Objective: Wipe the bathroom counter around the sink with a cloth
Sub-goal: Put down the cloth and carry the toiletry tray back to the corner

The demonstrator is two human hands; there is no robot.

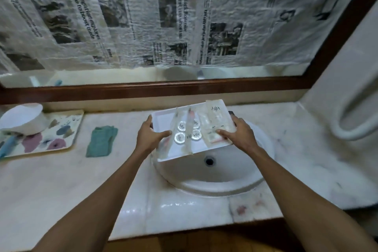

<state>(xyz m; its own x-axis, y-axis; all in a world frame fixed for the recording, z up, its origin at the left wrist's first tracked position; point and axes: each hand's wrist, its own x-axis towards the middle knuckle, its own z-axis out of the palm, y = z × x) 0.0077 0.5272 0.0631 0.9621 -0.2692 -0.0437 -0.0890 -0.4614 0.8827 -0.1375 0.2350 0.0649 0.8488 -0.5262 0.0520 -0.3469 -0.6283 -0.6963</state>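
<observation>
Holding white tray (163, 120) of small toiletries above sink (206, 178): left hand (150, 135) closed on left edge, right hand (238, 134) closed on right edge, thumbs over rim. Tray tilts; keep grip level so round lids don't slide, set down clear of wiping area. Green cloth (101, 141) lies untouched on tabletop (61, 180) left of sink, near floral tray (61, 139). Marble pale, faint stains at front edge. Mirror behind covered with newspaper (143, 16).

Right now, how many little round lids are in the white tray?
3 show clearly: one at the back left, one at the front left, one at the front right. A fourth peeks out behind.
</observation>
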